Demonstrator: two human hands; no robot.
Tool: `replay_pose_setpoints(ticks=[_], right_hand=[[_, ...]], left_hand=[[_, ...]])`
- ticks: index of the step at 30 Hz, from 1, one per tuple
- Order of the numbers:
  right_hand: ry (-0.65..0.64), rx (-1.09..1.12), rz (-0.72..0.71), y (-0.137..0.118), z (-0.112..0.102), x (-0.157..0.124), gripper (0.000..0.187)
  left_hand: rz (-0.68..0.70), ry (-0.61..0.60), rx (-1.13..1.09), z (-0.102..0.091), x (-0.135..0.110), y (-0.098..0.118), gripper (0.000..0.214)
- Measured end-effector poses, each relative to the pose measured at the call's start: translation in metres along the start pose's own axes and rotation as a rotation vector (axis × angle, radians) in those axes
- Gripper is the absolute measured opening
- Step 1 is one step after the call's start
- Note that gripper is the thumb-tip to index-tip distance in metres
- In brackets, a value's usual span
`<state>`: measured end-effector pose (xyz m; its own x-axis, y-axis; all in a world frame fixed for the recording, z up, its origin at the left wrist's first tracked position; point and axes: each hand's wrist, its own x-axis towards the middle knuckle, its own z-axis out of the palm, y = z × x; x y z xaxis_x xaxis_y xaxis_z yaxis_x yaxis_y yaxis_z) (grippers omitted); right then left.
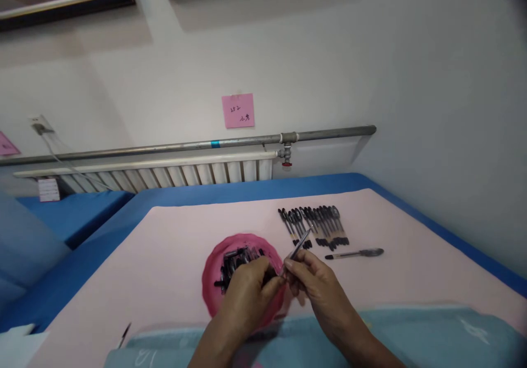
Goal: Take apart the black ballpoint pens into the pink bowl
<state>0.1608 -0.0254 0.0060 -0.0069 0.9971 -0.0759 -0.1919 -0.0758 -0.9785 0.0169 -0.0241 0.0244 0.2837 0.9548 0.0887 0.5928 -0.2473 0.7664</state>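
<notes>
While the right hand (315,283) pinches a thin pen (298,247) between closed fingertips, its tip slanting up and away, the left hand (247,291) curls over a pink bowl (214,296) of black caps (236,261), fingertips meeting the pen's lower end; whether they grip anything cannot be told. The bowl sits on a pink mat (173,247). Just beyond the hands lies a row of pens (317,226), with a lone pen (354,254) beside it.

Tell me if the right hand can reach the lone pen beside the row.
Probably yes: the lone pen lies just beyond the right hand with nothing between, though that hand already pinches another pen.
</notes>
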Motion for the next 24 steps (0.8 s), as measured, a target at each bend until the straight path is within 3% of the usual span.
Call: replay_pose_setpoints(ticks=[10,15,18,24], right_hand=[[-0.044,0.090,0.045,-0.0054,-0.0021,0.0003,0.021],[-0.015,0.120,0.067,-0.0068,-0.0012,-0.0002,0.021],[-0.007,0.105,0.073,-0.0072,-0.0005,-0.0009,0.022],[-0.015,0.211,0.089,-0.0070,-0.0001,0.0006,0.019]], left_hand=[[0.012,-0.143,-0.190,-0.0046,-0.0008,-0.0004,0.023],[-0.100,-0.092,-0.164,-0.0027,0.0004,0.0005,0.020],[-0.049,-0.082,-0.130,-0.0025,-0.0005,0.0017,0.023],[0.002,-0.192,-0.243,-0.0040,-0.0011,-0.0010,0.030]])
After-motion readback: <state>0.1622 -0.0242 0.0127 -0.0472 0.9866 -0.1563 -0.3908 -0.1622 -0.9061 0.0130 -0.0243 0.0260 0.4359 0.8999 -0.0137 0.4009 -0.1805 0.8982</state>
